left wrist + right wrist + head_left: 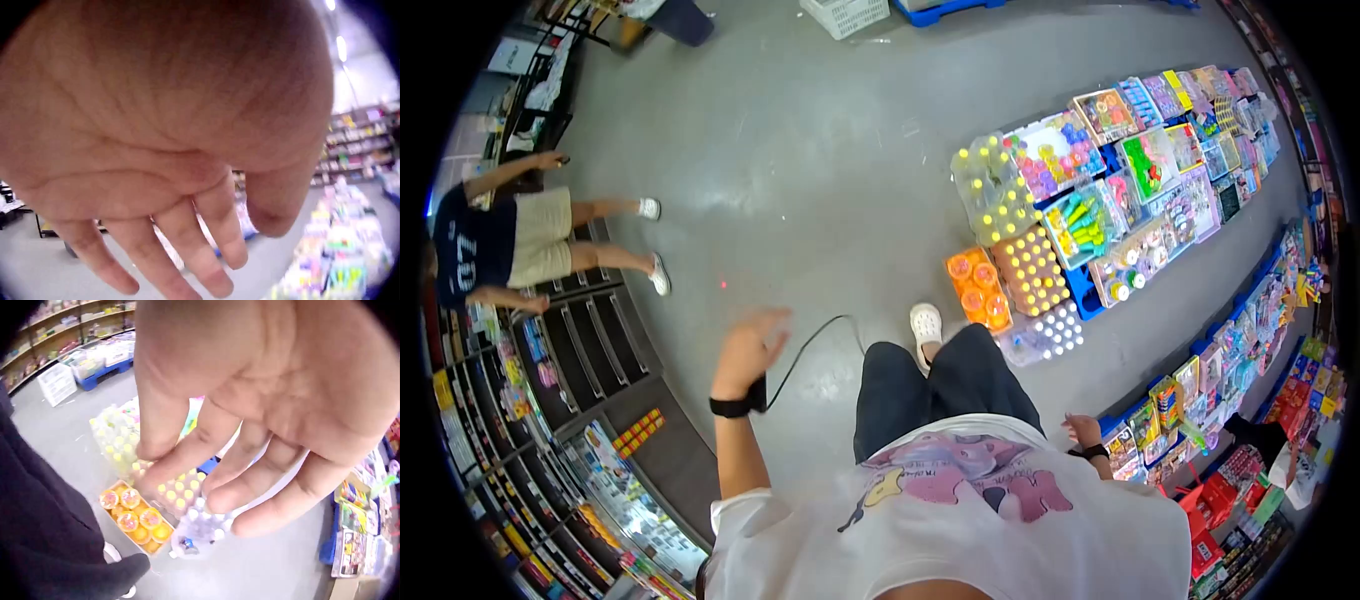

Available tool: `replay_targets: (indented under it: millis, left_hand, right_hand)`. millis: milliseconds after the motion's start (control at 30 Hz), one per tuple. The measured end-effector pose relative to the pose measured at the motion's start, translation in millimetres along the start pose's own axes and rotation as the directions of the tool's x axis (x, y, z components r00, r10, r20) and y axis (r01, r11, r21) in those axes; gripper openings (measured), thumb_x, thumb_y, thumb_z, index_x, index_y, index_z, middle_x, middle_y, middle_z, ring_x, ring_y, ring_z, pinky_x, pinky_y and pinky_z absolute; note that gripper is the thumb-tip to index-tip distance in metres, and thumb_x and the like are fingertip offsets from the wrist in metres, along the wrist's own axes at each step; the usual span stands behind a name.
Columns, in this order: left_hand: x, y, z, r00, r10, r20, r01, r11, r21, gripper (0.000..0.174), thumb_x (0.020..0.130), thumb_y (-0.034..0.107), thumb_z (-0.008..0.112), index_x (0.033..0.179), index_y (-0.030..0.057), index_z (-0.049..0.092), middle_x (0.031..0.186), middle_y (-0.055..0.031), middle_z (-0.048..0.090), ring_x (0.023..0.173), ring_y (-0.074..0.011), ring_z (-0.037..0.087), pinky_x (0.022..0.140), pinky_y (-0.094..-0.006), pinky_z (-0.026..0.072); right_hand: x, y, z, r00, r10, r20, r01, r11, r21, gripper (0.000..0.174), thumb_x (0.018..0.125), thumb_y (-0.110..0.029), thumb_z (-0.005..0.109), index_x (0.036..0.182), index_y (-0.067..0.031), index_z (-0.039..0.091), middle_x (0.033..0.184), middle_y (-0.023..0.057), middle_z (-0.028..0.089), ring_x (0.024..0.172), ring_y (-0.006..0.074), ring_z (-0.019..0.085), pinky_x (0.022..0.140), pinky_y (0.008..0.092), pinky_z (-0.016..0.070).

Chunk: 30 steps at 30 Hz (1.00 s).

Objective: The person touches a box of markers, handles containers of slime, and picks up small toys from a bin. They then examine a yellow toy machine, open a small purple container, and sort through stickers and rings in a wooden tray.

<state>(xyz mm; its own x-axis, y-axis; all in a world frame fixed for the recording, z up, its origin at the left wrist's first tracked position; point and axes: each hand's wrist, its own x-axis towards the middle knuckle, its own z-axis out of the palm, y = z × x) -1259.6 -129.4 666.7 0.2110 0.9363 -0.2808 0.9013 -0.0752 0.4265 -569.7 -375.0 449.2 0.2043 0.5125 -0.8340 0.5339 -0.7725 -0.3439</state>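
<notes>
My left hand [750, 350] is raised over the grey floor, with a black band and cable at the wrist. In the left wrist view its palm [162, 137] faces the camera, fingers extended and slightly spread, holding nothing. At my right side hangs my right hand [1084, 430], near the low display of packaged goods [1170, 400]. Its fingers [281, 469] are loosely bent around nothing in the right wrist view. Beyond them are an orange box of round tubs [137, 515] and yellow-capped bottles [181, 494].
Ahead to the right, stacked trays of toys [1070, 220] stand on blue pallets. Shelves and a dark counter [665, 440] line the left side, where another person [510, 235] stands. A white basket [845, 15] sits on the floor [820, 150] at the far end.
</notes>
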Motion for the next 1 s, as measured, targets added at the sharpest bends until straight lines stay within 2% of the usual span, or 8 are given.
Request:
replay_targets:
  millis: [67,167,300,367,500,633,767,1000]
  left_hand:
    - [-2,-44,15,0.959,-0.147,0.244,0.175,0.980,-0.097,0.029,0.089,0.022,0.065,0.111,0.0028,0.065,0.105,-0.0149,0.068,0.097,-0.0336,0.064,0.086,-0.0384,0.0493]
    - [-41,-116,32,0.853,-0.369,0.370,0.477,0.839,-0.262,0.035,0.092,0.028,0.064,0.113,0.0006,0.064,0.100,-0.0137,0.070,0.094,-0.0207,0.065,0.084,-0.0333,0.0494]
    - [0,-156,-18,0.773,-0.469,0.427,0.618,0.709,-0.339,0.031,0.091,0.029,0.066,0.110,0.0040,0.066,0.090,-0.0119,0.069,0.085,-0.0167,0.065,0.079,-0.0310,0.0507]
    - [66,-169,-59,0.791,-0.455,0.409,0.550,0.822,-0.149,0.028,0.089,0.028,0.068,0.101,0.0030,0.066,0.084,-0.0114,0.068,0.078,-0.0175,0.065,0.074,-0.0316,0.0512]
    - [233,-191,-142,0.832,-0.440,0.338,0.454,0.890,0.041,0.034,0.089,0.032,0.065,0.075,0.0016,0.062,0.061,-0.0145,0.059,0.055,-0.0289,0.058,0.056,-0.0381,0.0454]
    - [399,-150,-209,0.944,-0.215,0.249,0.113,0.923,0.367,0.047,0.093,0.038,0.058,0.063,0.0017,0.059,0.053,-0.0154,0.053,0.049,-0.0307,0.051,0.051,-0.0430,0.0393]
    - [504,-96,-224,0.968,-0.068,0.242,0.046,0.994,0.094,0.026,0.089,0.030,0.063,0.078,0.0075,0.064,0.062,-0.0111,0.061,0.057,-0.0288,0.059,0.055,-0.0372,0.0447]
    - [608,-103,-209,0.849,-0.009,0.528,-0.176,0.938,0.299,0.024,0.088,0.034,0.060,0.082,0.0116,0.067,0.070,-0.0107,0.064,0.067,-0.0349,0.062,0.059,-0.0430,0.0472]
  right_hand:
    - [12,-54,-12,0.985,-0.168,0.043,0.173,0.935,-0.311,0.041,0.096,-0.038,0.051,0.080,-0.0052,0.070,0.067,0.0100,0.066,0.058,0.0163,0.063,0.052,0.0320,0.0505]
    - [14,-184,-21,0.952,0.180,-0.248,-0.153,0.980,0.124,0.039,0.096,-0.034,0.053,0.083,-0.0013,0.070,0.064,0.0097,0.066,0.055,0.0221,0.063,0.063,0.0304,0.0538]
    - [41,-272,-12,0.842,0.030,-0.539,0.096,0.974,0.203,0.025,0.090,-0.023,0.064,0.089,0.0020,0.067,0.071,0.0100,0.068,0.073,0.0242,0.066,0.067,0.0319,0.0542]
    - [61,-295,13,0.682,-0.229,-0.694,0.278,0.959,-0.043,0.020,0.087,-0.017,0.067,0.093,0.0022,0.067,0.078,0.0111,0.068,0.085,0.0244,0.067,0.069,0.0320,0.0543]
    - [70,-370,44,0.920,0.285,-0.269,-0.253,0.956,0.148,0.053,0.093,-0.045,0.055,0.064,-0.0021,0.069,0.074,0.0135,0.069,0.064,0.0201,0.066,0.061,0.0327,0.0516]
    - [76,-411,83,0.894,0.379,-0.241,-0.212,0.829,0.518,0.027,0.094,-0.029,0.058,0.102,-0.0032,0.064,0.068,0.0109,0.067,0.059,0.0167,0.065,0.057,0.0286,0.0527]
    - [94,-434,91,0.892,0.395,-0.220,-0.180,0.756,0.629,0.040,0.090,-0.014,0.060,0.129,-0.0102,0.051,0.096,0.0102,0.064,0.071,0.0183,0.068,0.060,0.0293,0.0547]
    - [138,-516,35,0.906,0.417,-0.076,-0.237,0.646,0.726,0.030,0.095,-0.023,0.055,0.121,-0.0088,0.058,0.098,0.0079,0.065,0.079,0.0153,0.066,0.068,0.0271,0.0529]
